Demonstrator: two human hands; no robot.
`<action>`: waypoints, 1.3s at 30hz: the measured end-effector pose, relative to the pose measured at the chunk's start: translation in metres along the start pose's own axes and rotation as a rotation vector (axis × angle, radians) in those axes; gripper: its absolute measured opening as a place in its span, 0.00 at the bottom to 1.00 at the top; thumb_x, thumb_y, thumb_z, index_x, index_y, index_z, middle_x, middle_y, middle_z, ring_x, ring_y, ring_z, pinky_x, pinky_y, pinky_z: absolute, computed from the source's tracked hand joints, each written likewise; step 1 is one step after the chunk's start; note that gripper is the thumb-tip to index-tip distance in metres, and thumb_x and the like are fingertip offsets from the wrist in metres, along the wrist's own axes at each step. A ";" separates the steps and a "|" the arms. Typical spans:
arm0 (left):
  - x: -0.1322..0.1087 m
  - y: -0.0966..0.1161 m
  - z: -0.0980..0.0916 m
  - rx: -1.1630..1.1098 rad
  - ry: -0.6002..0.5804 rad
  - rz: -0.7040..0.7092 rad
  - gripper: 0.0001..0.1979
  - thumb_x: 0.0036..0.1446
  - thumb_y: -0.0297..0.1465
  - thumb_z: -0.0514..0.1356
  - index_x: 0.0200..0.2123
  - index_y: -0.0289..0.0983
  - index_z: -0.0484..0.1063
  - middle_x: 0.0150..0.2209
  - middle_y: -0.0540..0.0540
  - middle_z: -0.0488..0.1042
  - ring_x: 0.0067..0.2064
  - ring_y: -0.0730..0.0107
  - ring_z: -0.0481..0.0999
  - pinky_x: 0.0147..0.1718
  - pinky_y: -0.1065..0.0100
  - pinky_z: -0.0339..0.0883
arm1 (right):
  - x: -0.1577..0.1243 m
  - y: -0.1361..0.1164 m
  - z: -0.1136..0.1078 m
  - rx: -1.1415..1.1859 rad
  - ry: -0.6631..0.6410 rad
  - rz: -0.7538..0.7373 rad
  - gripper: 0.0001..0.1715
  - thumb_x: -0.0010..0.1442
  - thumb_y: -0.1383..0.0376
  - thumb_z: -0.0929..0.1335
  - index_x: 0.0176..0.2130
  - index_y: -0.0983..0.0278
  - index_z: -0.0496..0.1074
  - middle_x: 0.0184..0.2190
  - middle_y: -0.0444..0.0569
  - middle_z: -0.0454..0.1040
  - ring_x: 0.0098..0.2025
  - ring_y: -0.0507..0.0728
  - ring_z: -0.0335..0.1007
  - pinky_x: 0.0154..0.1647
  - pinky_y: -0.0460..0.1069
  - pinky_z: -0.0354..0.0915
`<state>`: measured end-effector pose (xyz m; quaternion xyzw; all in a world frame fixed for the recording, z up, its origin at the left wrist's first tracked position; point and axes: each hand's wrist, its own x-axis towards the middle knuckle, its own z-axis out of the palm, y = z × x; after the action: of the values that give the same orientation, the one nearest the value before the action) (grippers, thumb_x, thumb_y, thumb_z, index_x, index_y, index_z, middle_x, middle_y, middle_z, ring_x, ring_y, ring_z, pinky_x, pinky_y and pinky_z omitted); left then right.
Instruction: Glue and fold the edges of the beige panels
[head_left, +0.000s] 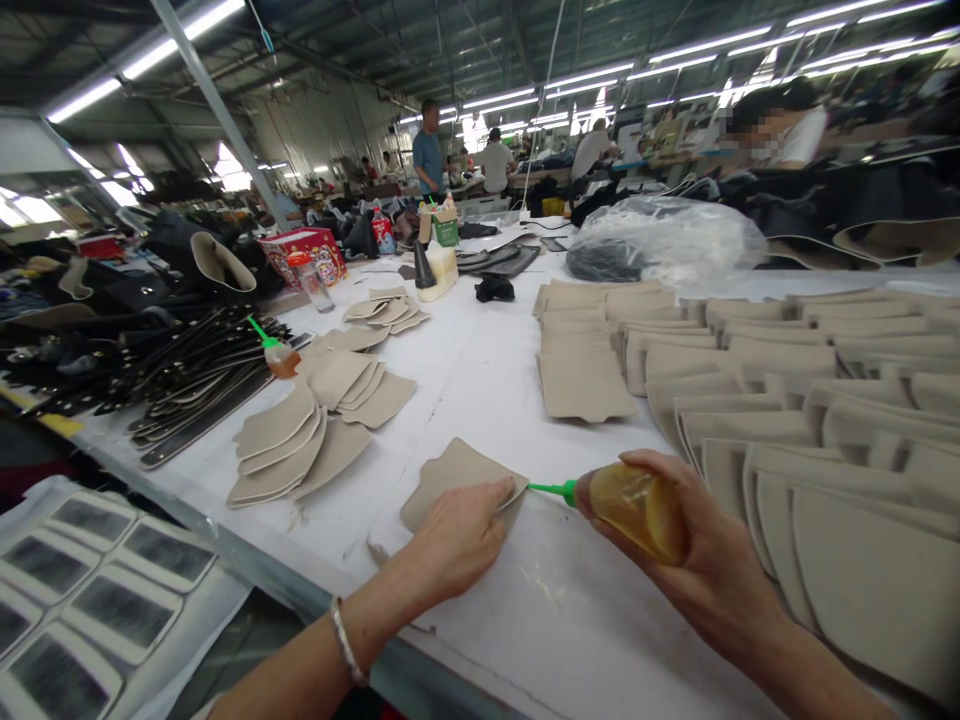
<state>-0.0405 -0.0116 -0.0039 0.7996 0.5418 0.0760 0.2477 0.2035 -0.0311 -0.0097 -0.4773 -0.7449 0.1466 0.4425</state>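
My right hand (694,540) is wrapped around a squeeze bottle (630,505) of amber liquid, tilted on its side. Its thin green nozzle (551,488) points left and meets the corner of a beige panel (457,475). My left hand (469,535) lies over that panel, fingers closed at its right corner, where an edge is lifted. Part of the panel is hidden under this hand. Left of it, loose stacks of similar beige panels (281,440) rest on the white table (480,370). Many more beige panels (757,420) stand in overlapping rows on the right.
A second green-tipped bottle (281,358) sits beside a heap of black straps (202,385). Farther back are a red patterned box (322,255), a black cone (424,268) and a clear plastic bag (675,240). Framed dark pieces (105,610) lie lower left. Several people work in the background.
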 end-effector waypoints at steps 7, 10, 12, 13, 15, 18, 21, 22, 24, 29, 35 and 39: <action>-0.002 0.003 -0.003 0.002 -0.003 0.006 0.28 0.52 0.23 0.47 0.56 0.41 0.65 0.56 0.48 0.68 0.56 0.60 0.68 0.55 0.61 0.60 | 0.002 0.002 0.001 0.074 -0.028 0.134 0.25 0.57 0.54 0.70 0.51 0.55 0.61 0.43 0.48 0.67 0.38 0.59 0.69 0.39 0.53 0.67; -0.002 0.003 -0.003 0.010 -0.012 -0.007 0.27 0.52 0.23 0.47 0.55 0.40 0.66 0.56 0.47 0.68 0.55 0.59 0.68 0.55 0.60 0.60 | 0.001 0.003 0.001 0.054 0.016 0.122 0.25 0.57 0.55 0.70 0.52 0.56 0.61 0.43 0.48 0.67 0.38 0.59 0.69 0.39 0.52 0.67; -0.002 0.003 -0.003 0.010 -0.013 -0.006 0.27 0.52 0.23 0.47 0.55 0.39 0.66 0.56 0.46 0.68 0.56 0.59 0.68 0.55 0.60 0.60 | 0.000 0.003 0.001 0.043 -0.002 0.089 0.25 0.57 0.55 0.70 0.51 0.56 0.61 0.45 0.49 0.67 0.40 0.60 0.69 0.41 0.53 0.67; -0.001 0.003 -0.002 0.007 -0.011 -0.003 0.27 0.52 0.23 0.47 0.55 0.39 0.66 0.56 0.46 0.68 0.56 0.60 0.68 0.56 0.61 0.60 | 0.000 0.003 0.001 0.046 -0.019 0.083 0.25 0.58 0.55 0.70 0.51 0.56 0.61 0.45 0.49 0.66 0.41 0.60 0.68 0.42 0.53 0.67; -0.001 0.002 -0.002 -0.001 -0.007 0.006 0.27 0.52 0.23 0.47 0.56 0.40 0.65 0.57 0.47 0.68 0.56 0.60 0.68 0.56 0.62 0.60 | -0.001 0.003 0.001 0.063 -0.038 0.103 0.24 0.58 0.55 0.70 0.51 0.55 0.61 0.45 0.49 0.66 0.41 0.60 0.68 0.42 0.53 0.67; -0.002 0.001 -0.001 -0.001 0.000 0.010 0.27 0.52 0.22 0.47 0.56 0.40 0.65 0.57 0.47 0.68 0.56 0.61 0.68 0.56 0.61 0.60 | -0.001 0.005 0.002 0.077 -0.002 0.151 0.25 0.58 0.54 0.70 0.52 0.55 0.61 0.43 0.48 0.66 0.39 0.59 0.68 0.40 0.52 0.67; -0.002 0.000 -0.001 0.009 -0.005 0.001 0.27 0.52 0.22 0.47 0.56 0.39 0.65 0.57 0.46 0.68 0.56 0.60 0.68 0.56 0.61 0.60 | -0.002 0.008 0.002 0.052 0.017 0.134 0.26 0.58 0.54 0.70 0.52 0.56 0.61 0.44 0.49 0.66 0.39 0.59 0.68 0.41 0.52 0.67; -0.002 0.000 0.000 0.011 -0.008 -0.002 0.27 0.52 0.22 0.47 0.56 0.39 0.65 0.57 0.46 0.68 0.56 0.60 0.68 0.56 0.61 0.60 | -0.003 0.008 0.002 0.051 0.006 0.122 0.26 0.58 0.54 0.70 0.52 0.57 0.61 0.44 0.49 0.66 0.40 0.60 0.68 0.42 0.52 0.66; -0.002 0.000 0.000 0.012 -0.012 -0.004 0.26 0.53 0.23 0.47 0.55 0.39 0.65 0.57 0.46 0.68 0.56 0.60 0.68 0.56 0.61 0.59 | -0.005 0.008 0.002 0.063 -0.027 0.114 0.26 0.58 0.54 0.70 0.52 0.57 0.61 0.45 0.50 0.67 0.41 0.60 0.68 0.43 0.53 0.67; -0.004 0.002 0.000 0.012 -0.010 -0.006 0.26 0.52 0.23 0.47 0.55 0.39 0.65 0.57 0.46 0.68 0.56 0.60 0.67 0.56 0.61 0.59 | -0.005 0.008 0.003 0.117 -0.018 0.195 0.26 0.57 0.53 0.70 0.52 0.56 0.61 0.43 0.48 0.67 0.38 0.59 0.69 0.40 0.52 0.67; -0.005 0.004 -0.001 0.025 -0.013 -0.024 0.25 0.52 0.24 0.47 0.54 0.39 0.66 0.56 0.46 0.68 0.56 0.61 0.68 0.56 0.62 0.59 | -0.009 0.004 0.001 0.153 -0.070 0.235 0.26 0.57 0.53 0.70 0.52 0.55 0.61 0.44 0.47 0.67 0.38 0.58 0.69 0.41 0.52 0.67; -0.006 0.003 0.000 0.024 -0.001 -0.021 0.25 0.53 0.24 0.47 0.54 0.38 0.66 0.56 0.46 0.68 0.55 0.61 0.68 0.56 0.63 0.59 | -0.012 -0.001 0.001 0.215 -0.127 0.307 0.27 0.57 0.52 0.70 0.53 0.54 0.60 0.43 0.45 0.68 0.38 0.58 0.70 0.39 0.51 0.67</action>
<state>-0.0406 -0.0176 -0.0017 0.7967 0.5510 0.0662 0.2392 0.2044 -0.0415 -0.0159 -0.5250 -0.6699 0.3210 0.4155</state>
